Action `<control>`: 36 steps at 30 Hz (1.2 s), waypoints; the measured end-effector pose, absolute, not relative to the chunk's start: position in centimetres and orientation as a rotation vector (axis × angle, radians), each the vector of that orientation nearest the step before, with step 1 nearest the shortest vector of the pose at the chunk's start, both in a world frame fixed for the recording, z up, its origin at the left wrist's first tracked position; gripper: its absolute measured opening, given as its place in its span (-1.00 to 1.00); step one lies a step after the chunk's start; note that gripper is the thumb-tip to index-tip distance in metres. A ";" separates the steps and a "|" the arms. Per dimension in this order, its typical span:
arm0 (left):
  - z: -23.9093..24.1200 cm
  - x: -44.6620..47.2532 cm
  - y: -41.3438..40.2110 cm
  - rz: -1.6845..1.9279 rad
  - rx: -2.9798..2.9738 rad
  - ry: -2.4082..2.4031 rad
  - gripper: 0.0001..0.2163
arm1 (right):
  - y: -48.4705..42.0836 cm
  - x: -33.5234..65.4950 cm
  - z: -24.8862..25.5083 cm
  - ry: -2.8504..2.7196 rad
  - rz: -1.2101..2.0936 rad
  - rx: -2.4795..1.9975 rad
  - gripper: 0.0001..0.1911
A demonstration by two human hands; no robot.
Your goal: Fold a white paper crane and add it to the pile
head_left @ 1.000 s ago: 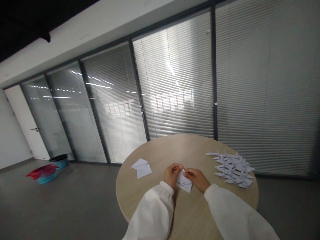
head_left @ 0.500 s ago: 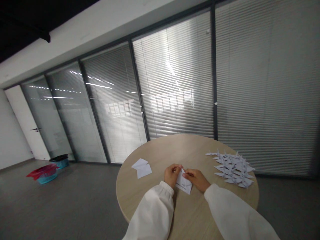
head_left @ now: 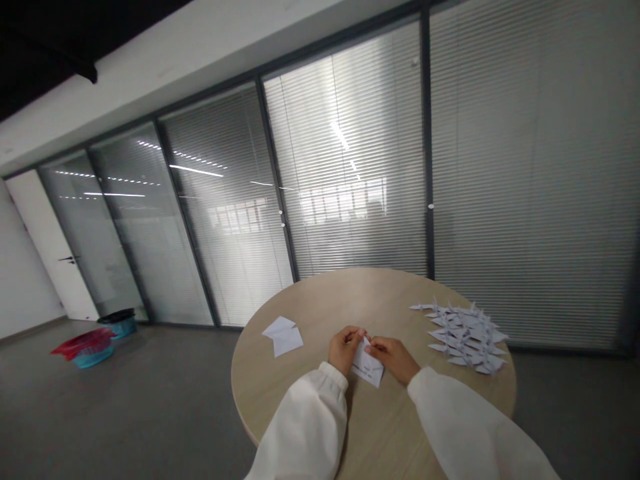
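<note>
A partly folded white paper [head_left: 369, 369] lies on the round wooden table [head_left: 320, 300] in front of me. My left hand [head_left: 343, 349] pinches its upper left edge with curled fingers. My right hand [head_left: 397, 357] presses and pinches its upper right part. Both hands meet at the paper's top corner. White sleeves cover both my arms.
Two flat white paper sheets [head_left: 283, 335] lie on the table to the left. A pile of several folded paper cranes [head_left: 465, 337] sits at the right. Glass walls with blinds [head_left: 350, 167] stand behind the table. Blue and red basins [head_left: 87, 347] rest on the grey floor far left.
</note>
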State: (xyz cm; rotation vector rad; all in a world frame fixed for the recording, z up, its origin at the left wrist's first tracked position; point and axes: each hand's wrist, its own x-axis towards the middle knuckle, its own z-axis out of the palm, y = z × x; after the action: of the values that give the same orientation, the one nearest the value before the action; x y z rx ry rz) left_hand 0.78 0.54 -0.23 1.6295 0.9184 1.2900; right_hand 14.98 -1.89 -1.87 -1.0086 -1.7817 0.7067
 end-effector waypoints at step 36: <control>-0.4 0.7 0.8 1.305 1.658 0.940 -0.70 | -1.0 15.1 -2.9 -1.699 0.808 -0.945 -0.68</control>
State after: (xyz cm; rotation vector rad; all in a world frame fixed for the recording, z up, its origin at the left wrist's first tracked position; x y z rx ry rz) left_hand 0.66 0.79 -0.45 1.6584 0.9400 1.3052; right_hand 15.14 -0.97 -2.93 -0.9451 -1.6993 0.8083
